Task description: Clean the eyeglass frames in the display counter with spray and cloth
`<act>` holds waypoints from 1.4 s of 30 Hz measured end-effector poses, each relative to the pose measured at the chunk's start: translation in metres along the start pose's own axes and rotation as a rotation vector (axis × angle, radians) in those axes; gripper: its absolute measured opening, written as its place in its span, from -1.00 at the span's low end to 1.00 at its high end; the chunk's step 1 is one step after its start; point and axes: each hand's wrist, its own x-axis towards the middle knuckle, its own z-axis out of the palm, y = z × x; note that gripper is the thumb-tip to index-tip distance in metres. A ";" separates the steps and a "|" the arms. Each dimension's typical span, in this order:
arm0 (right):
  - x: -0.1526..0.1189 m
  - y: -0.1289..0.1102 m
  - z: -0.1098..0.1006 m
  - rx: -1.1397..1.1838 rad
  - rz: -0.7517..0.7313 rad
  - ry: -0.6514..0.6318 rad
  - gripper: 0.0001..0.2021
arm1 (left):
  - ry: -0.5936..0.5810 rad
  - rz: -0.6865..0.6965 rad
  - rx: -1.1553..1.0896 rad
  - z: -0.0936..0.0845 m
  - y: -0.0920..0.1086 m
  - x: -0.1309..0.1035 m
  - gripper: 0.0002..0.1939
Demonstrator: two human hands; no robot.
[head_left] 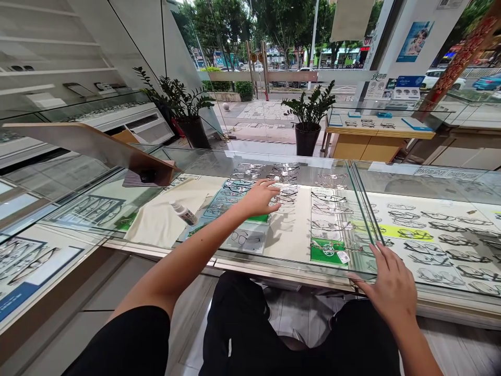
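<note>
Where the glass-walled, cream-lined display desk spreads out, it contains rows of thin-rimmed eyeglasses, with a bright green printed card by the front edge. Long, straight, green-tinted glass edges run from the desk's rear edge toward its front edge; at their near end lies the right hand, fingers extended, and I cannot tell whether they grip. Loosely spread, the left hand's fingers hold nothing above the middle rows. A white plastic bottle slants beside cream-coloured cloth toward the left corner.
</note>
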 end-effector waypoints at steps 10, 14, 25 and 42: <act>0.000 0.003 -0.009 0.067 0.029 -0.091 -0.02 | 0.019 -0.017 -0.042 -0.002 -0.002 0.003 -0.47; 0.015 -0.001 -0.051 0.204 0.048 -0.220 -0.11 | 0.153 -0.032 -0.091 -0.019 0.014 0.023 -0.59; 0.081 -0.058 -0.045 0.127 -0.254 -0.108 -0.81 | 0.478 -0.033 -0.374 -0.003 0.039 0.048 -0.72; 0.131 -0.042 -0.011 0.123 -0.334 -0.108 -0.86 | 0.515 -0.087 -0.438 0.001 0.026 0.049 -0.71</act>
